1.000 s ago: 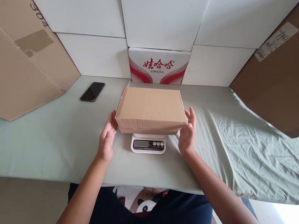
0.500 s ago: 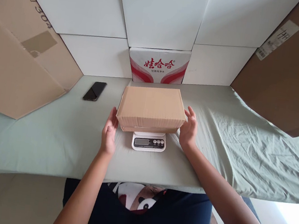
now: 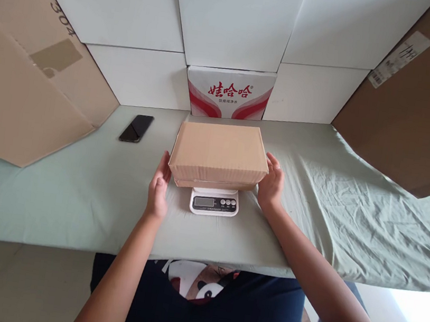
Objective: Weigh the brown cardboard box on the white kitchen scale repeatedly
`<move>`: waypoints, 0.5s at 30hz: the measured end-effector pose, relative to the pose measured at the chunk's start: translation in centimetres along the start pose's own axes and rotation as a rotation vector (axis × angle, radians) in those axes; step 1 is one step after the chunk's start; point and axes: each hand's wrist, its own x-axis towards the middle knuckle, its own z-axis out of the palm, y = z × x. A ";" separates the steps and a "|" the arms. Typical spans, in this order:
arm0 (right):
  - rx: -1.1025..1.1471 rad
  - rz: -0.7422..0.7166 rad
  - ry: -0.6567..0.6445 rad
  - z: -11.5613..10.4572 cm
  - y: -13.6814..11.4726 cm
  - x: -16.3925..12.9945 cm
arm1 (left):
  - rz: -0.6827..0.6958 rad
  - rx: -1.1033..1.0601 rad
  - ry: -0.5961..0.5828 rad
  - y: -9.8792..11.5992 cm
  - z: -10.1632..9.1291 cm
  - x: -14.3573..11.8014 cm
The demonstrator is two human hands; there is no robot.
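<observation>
Mid-frame, both hands closed in vs 1 s ago: left hand [image 3: 158, 191] & right hand [image 3: 271, 184], open-palmed, now touch box [image 3: 219, 153] on scale [image 3: 214, 202].

Box [image 3: 219, 153] on scale [image 3: 214, 202] — phone [image 3: 136, 128] lies left.

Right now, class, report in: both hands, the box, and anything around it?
Left hand and right hand open, flat against the cardboard box ends. Box sits on white scale. Phone lies apart, far left.
</observation>
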 end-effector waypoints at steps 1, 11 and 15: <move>-0.008 -0.004 -0.015 0.0 0.0 0.0 | -0.004 0.001 0.004 0.0 0.0 0.0; -0.081 -0.145 -0.268 1.7 -2.3 -3.6 | -0.060 -0.005 -0.063 1.1 0.2 -1.2; -0.138 -0.171 -0.265 1.7 -1.8 -3.7 | -0.054 0.026 -0.140 1.4 0.5 -1.2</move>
